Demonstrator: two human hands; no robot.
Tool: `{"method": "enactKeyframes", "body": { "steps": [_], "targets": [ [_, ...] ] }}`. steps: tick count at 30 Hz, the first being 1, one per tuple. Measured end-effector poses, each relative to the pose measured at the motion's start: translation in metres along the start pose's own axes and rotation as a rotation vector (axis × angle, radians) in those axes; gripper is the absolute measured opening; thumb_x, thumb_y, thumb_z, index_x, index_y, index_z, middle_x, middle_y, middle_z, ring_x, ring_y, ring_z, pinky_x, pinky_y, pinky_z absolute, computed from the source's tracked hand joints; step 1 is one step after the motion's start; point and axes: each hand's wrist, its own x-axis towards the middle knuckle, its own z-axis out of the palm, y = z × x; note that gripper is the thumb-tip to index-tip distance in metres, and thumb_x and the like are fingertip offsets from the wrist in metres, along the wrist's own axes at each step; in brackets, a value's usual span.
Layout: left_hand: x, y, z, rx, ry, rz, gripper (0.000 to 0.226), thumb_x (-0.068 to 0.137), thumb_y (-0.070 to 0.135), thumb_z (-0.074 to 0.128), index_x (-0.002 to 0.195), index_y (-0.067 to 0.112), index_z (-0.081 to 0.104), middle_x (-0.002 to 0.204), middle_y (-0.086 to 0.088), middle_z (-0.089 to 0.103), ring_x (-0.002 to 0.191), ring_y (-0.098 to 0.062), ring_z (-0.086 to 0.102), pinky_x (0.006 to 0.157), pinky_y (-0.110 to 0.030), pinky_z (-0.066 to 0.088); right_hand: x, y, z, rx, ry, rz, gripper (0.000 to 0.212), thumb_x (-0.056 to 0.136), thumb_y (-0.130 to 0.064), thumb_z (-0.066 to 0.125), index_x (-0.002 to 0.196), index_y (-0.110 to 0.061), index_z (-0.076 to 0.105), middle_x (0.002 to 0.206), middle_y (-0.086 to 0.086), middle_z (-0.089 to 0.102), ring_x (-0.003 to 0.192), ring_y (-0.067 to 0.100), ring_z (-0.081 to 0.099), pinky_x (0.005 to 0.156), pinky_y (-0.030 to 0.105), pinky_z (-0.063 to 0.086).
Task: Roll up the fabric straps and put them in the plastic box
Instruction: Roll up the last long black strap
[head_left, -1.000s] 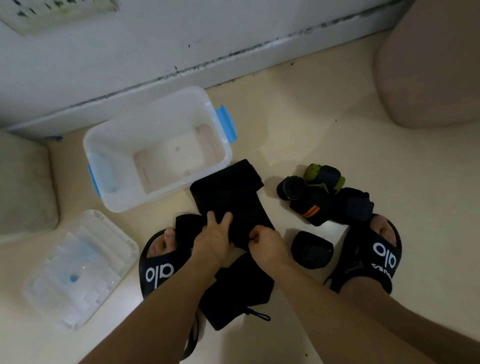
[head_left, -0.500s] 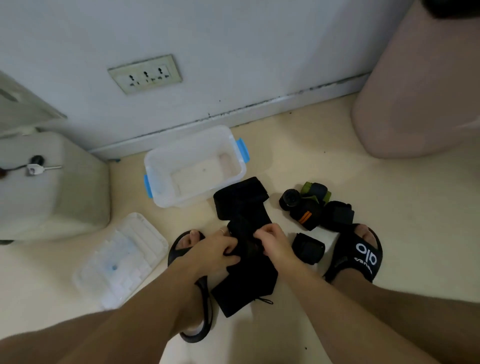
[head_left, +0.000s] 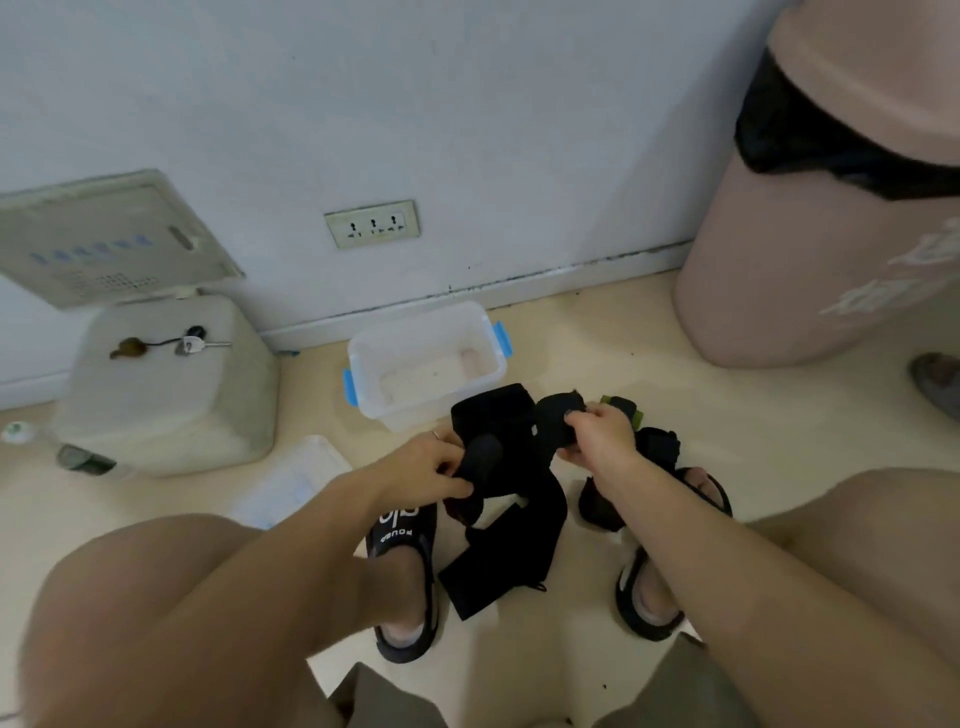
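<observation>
A long black fabric strap (head_left: 506, 540) hangs between my hands above the floor, its lower end trailing down between my sandalled feet. My left hand (head_left: 421, 470) pinches the strap's left part. My right hand (head_left: 602, 436) grips the strap's upper right end, lifted a little higher. The clear plastic box (head_left: 363, 358) with blue latches stands open just beyond my hands, by the wall. Rolled straps, one with green edging (head_left: 623, 405) and a black one (head_left: 660, 444), lie on the floor behind my right hand, partly hidden.
The box's clear lid (head_left: 296, 480) lies on the floor to the left. A white block (head_left: 166, 400) with keys on top stands at the left wall. A large pink bin (head_left: 810, 218) with a black liner stands at the right.
The view has pulled up and back. Both hands lifted the black strap off the floor and drew apart, the right hand carrying one end up and to the right.
</observation>
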Motion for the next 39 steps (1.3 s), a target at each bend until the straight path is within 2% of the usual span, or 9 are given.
{"method": "enactKeyframes", "body": {
  "steps": [3, 6, 9, 12, 20, 24, 28, 34, 39],
  "targets": [
    [-0.015, 0.017, -0.014, -0.326, 0.105, -0.104, 0.009, 0.097, 0.019, 0.065, 0.098, 0.024, 0.073, 0.103, 0.007, 0.073, 0.096, -0.012, 0.069, 0.088, -0.025, 0.052, 0.002, 0.0, -0.018, -0.119, 0.092, 0.004, 0.039, 0.097, -0.002, 0.059, 0.135, -0.004, 0.053, 0.13, 0.019, 0.057, 0.106, 0.036, 0.062, 0.078, 0.047, 0.063],
    [-0.029, 0.023, -0.031, -0.416, 0.248, -0.111, 0.015, 0.102, 0.026, 0.06, 0.107, 0.018, 0.071, 0.104, -0.003, 0.075, 0.099, -0.018, 0.071, 0.093, -0.034, 0.053, -0.007, 0.008, -0.02, -0.245, 0.066, -0.01, 0.053, 0.093, 0.002, 0.06, 0.142, -0.007, 0.042, 0.125, 0.02, 0.053, 0.103, 0.036, 0.059, 0.09, 0.05, 0.059],
    [-0.041, 0.031, -0.043, -0.262, 0.308, -0.089, 0.027, 0.104, 0.031, 0.055, 0.098, 0.005, 0.06, 0.088, -0.008, 0.065, 0.081, -0.02, 0.061, 0.074, -0.031, 0.047, -0.021, 0.021, -0.016, -0.407, -0.075, -0.084, 0.074, 0.09, 0.001, 0.064, 0.155, -0.022, 0.037, 0.136, 0.018, 0.056, 0.098, 0.032, 0.063, 0.083, 0.04, 0.058],
    [-0.05, 0.041, -0.051, -0.041, 0.365, -0.024, 0.031, 0.105, 0.031, 0.053, 0.08, 0.015, 0.044, 0.074, 0.002, 0.051, 0.067, -0.013, 0.048, 0.059, -0.023, 0.034, -0.029, 0.034, -0.009, -0.575, -0.168, -0.115, 0.071, 0.091, -0.005, 0.066, 0.156, -0.022, 0.041, 0.141, 0.015, 0.054, 0.099, 0.028, 0.059, 0.08, 0.035, 0.052],
    [-0.047, 0.055, -0.068, 0.271, 0.295, 0.057, 0.024, 0.106, 0.029, 0.052, 0.092, 0.018, 0.036, 0.075, 0.003, 0.049, 0.065, -0.011, 0.047, 0.055, -0.025, 0.029, -0.027, 0.073, 0.005, -0.89, -0.361, -0.073, 0.055, 0.095, -0.007, 0.064, 0.148, -0.018, 0.051, 0.087, -0.001, 0.05, 0.067, 0.013, 0.047, 0.055, 0.021, 0.038],
    [-0.032, 0.043, -0.068, 0.355, 0.158, 0.005, 0.022, 0.103, 0.021, 0.054, 0.1, 0.017, 0.033, 0.079, -0.001, 0.05, 0.077, -0.026, 0.055, 0.062, -0.033, 0.037, -0.019, 0.08, 0.013, -0.94, -0.406, -0.081, 0.055, 0.094, -0.008, 0.063, 0.147, -0.019, 0.051, 0.113, 0.005, 0.053, 0.089, 0.018, 0.056, 0.062, 0.02, 0.043],
    [-0.012, 0.029, -0.074, 0.308, 0.026, -0.072, 0.021, 0.099, 0.018, 0.059, 0.1, 0.016, 0.038, 0.084, 0.003, 0.049, 0.086, -0.023, 0.053, 0.061, -0.028, 0.037, 0.0, 0.093, 0.023, -1.032, -0.425, -0.08, 0.064, 0.088, -0.01, 0.068, 0.149, -0.016, 0.049, 0.129, 0.009, 0.056, 0.116, 0.026, 0.058, 0.093, 0.033, 0.054],
    [0.021, 0.016, -0.087, 0.403, -0.135, -0.11, 0.023, 0.095, 0.019, 0.062, 0.087, 0.024, 0.041, 0.089, 0.004, 0.052, 0.091, -0.022, 0.054, 0.063, -0.027, 0.035, 0.027, 0.119, 0.052, -1.183, -0.47, -0.083, 0.055, 0.089, -0.006, 0.061, 0.142, -0.003, 0.048, 0.132, 0.016, 0.057, 0.119, 0.03, 0.059, 0.098, 0.041, 0.055],
    [0.034, 0.011, -0.105, 0.376, -0.15, -0.096, 0.02, 0.097, 0.016, 0.059, 0.087, 0.024, 0.043, 0.09, 0.004, 0.052, 0.09, -0.02, 0.055, 0.06, -0.023, 0.034, 0.053, 0.145, 0.079, -1.491, -0.534, -0.211, 0.075, 0.093, -0.009, 0.06, 0.158, -0.012, 0.023, 0.154, 0.014, 0.033, 0.132, 0.036, 0.047, 0.101, 0.044, 0.051]
  ]
}}
